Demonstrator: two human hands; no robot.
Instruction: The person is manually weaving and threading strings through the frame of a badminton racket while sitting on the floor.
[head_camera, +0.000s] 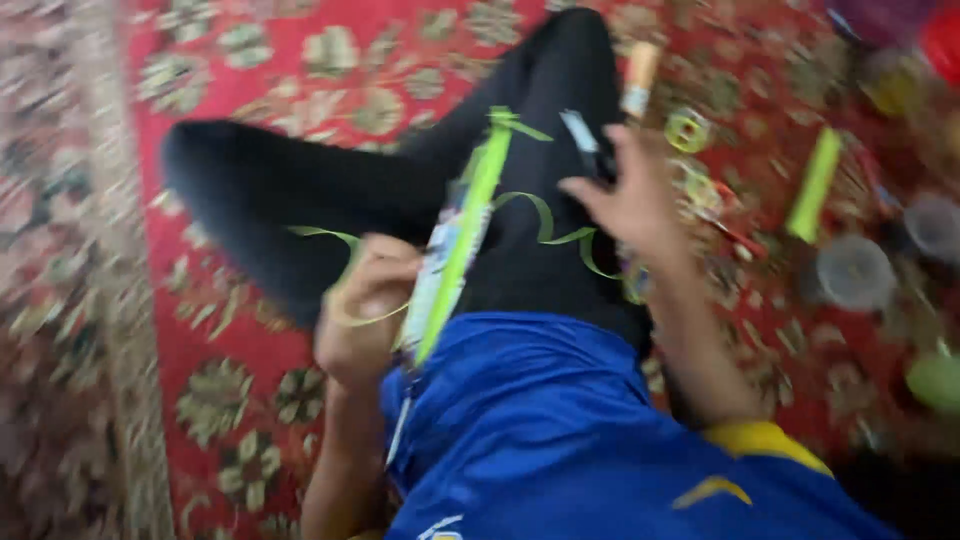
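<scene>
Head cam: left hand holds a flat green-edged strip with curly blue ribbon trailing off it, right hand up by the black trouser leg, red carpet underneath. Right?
One error: the curly ribbon is green, not blue, as the head view shows. The rest stands: the left hand holds the green-edged strip, and the right hand is up by the black trouser leg over the red carpet.

Blue shirt (540, 420) with yellow sleeve trim (762, 440) — black trousers (300, 190), bare forearms, no gloves.

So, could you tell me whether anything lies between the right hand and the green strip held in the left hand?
Nothing solid that I can see. Between the right hand and the green strip in the left hand only a thin curl of green ribbon crosses the dark trouser leg; the picture is blurred.
</scene>
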